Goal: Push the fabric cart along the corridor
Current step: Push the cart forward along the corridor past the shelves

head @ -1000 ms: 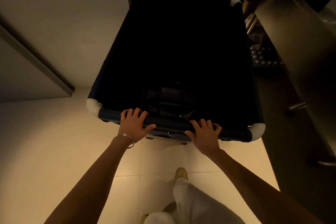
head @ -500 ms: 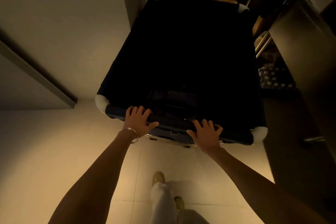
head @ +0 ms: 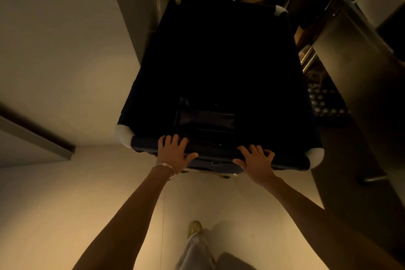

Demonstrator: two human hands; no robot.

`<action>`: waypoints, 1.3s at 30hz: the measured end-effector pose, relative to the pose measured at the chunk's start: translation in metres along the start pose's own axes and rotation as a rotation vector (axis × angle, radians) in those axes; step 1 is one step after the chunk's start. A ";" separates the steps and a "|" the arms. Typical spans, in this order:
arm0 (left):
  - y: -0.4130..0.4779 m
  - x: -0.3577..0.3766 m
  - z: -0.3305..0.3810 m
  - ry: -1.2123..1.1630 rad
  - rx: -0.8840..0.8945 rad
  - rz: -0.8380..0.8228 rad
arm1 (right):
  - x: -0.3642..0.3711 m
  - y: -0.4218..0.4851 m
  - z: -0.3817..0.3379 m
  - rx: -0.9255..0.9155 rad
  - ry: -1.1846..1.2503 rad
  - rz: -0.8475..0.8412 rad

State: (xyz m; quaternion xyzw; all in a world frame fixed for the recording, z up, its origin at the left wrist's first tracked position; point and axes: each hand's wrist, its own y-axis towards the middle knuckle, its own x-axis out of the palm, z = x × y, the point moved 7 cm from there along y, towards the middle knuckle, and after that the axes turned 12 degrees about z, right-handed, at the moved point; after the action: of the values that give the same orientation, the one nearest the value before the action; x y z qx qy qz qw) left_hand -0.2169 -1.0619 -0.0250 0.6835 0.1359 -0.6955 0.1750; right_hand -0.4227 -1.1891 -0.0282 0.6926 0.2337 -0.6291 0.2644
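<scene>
The left hand [head: 175, 153] and right hand [head: 256, 160] grip the cart [head: 219, 61] at its near rail, fingers curled over it, thumbs spread.

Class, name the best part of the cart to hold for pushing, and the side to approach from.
The near top rail of the cart, from the person's side, between its white corner caps: a straight bar across the direction of travel. Left hand and right hand hook fingers over it.
</scene>
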 end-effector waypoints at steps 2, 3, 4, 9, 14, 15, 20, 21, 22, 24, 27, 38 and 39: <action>0.020 0.003 -0.001 0.001 -0.007 -0.051 | 0.004 0.021 0.008 0.021 0.012 -0.073; 0.029 0.004 -0.001 -0.003 -0.008 -0.063 | 0.005 0.031 0.011 0.026 0.007 -0.091; 0.039 0.006 -0.001 -0.012 -0.010 -0.063 | 0.007 0.041 0.014 0.033 0.000 -0.105; 0.092 0.011 -0.002 -0.014 -0.020 -0.049 | 0.013 0.093 0.028 0.028 -0.008 -0.116; 0.144 0.010 -0.002 -0.060 -0.035 0.037 | 0.016 0.152 0.043 0.018 -0.015 -0.121; 0.155 0.011 -0.002 -0.053 -0.046 0.027 | 0.016 0.164 0.046 0.012 -0.014 -0.121; 0.207 0.012 -0.002 -0.010 -0.088 -0.005 | 0.017 0.227 0.060 -0.019 0.012 -0.144; 0.217 0.013 -0.002 -0.008 -0.099 -0.011 | 0.019 0.238 0.064 -0.025 0.008 -0.152; 0.226 0.014 -0.001 -0.009 -0.110 -0.022 | 0.019 0.250 0.067 -0.033 0.003 -0.158; 0.243 0.017 0.000 -0.014 -0.133 -0.035 | 0.019 0.272 0.073 -0.057 0.000 -0.157; 0.269 0.017 -0.001 -0.040 -0.163 -0.018 | 0.020 0.301 0.079 -0.089 -0.011 -0.156; 0.347 0.019 -0.022 -0.095 -0.215 0.039 | 0.030 0.381 0.083 -0.120 0.006 -0.104; 0.354 0.019 -0.025 -0.095 -0.218 0.056 | 0.032 0.388 0.083 -0.122 -0.002 -0.099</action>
State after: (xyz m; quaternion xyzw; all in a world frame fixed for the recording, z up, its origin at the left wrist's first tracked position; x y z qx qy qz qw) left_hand -0.0426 -1.3719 -0.0269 0.6303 0.1831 -0.7030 0.2740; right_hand -0.2274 -1.5355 -0.0376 0.6622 0.3055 -0.6266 0.2749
